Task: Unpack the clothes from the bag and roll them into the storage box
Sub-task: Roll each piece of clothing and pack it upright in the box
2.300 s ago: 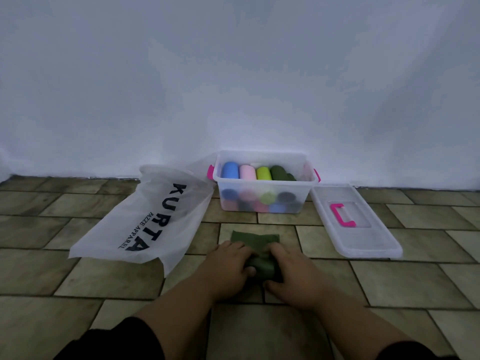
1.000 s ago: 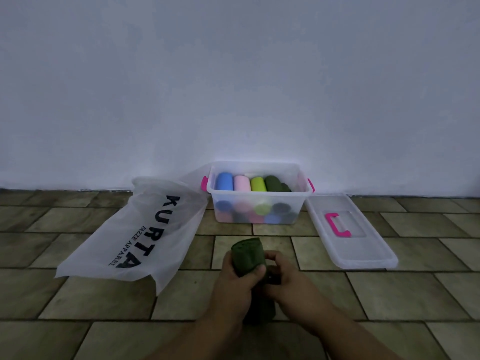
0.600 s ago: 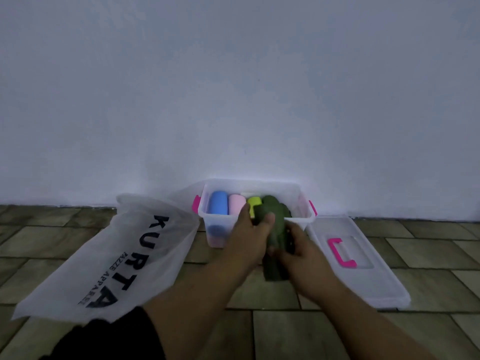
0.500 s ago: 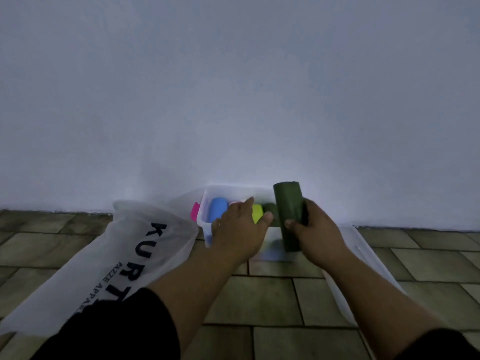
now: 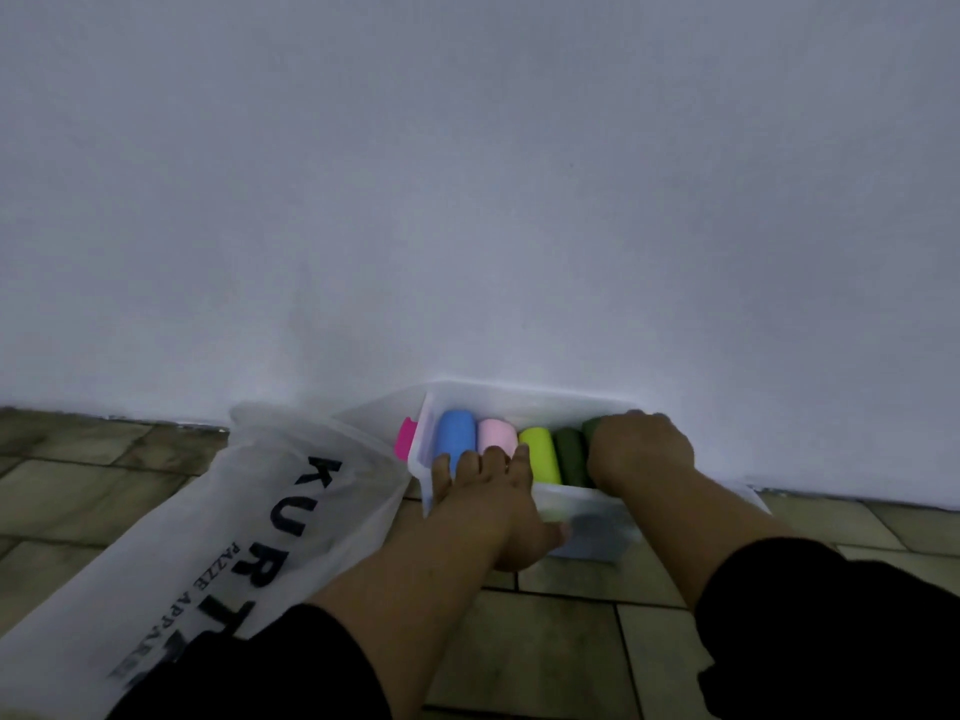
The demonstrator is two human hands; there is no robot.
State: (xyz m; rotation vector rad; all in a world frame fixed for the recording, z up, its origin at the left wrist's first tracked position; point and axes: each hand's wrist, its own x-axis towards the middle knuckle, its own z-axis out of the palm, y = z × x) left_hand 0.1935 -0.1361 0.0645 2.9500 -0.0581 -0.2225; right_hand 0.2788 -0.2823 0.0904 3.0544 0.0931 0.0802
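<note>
**Green roll going down into the box's right end**

The camera is tipping up and closing in, so the wall (image 5: pixel 467 200) is now filling most of the view. The box (image 5: pixel 587 504), standing well beyond the hands a second ago, is now sitting right under them. The right hand (image 5: pixel 641 449) was holding the held roll (image 5: pixel 592 424) upright above the box half a second ago. It is now curling over that roll and pressing it down at the box's right end, just beside the dark roll (image 5: pixel 569 454). Only a sliver of green is showing by the knuckles. The left hand (image 5: pixel 488 491) is spreading its fingers across the near rim, with the tips touching the blue roll (image 5: pixel 456 433) and pink roll (image 5: pixel 496 433). Its thumb is lying along the near wall, and it seems to be steadying the box. I judge this garment all but stowed, and the top row is looking full. Whether the bag (image 5: pixel 218 537) is holding more, I cannot tell.

The wall is showing plain, pale and matt. The floor (image 5: pixel 571 652) is showing dull brownish rectangular tiles with dark joints. The bag is lying slack at the left, thin, frosted and crinkled, with black lettering. The box is looking like rigid, clear, rectangular plastic, with a pink latch (image 5: pixel 404 438) at its left end. The rolls, the lime roll (image 5: pixel 540 454) among them, are lying side by side as smooth, soft cloth cylinders running near to far. Being cloth, they are probably squeezing together under the press.
</note>
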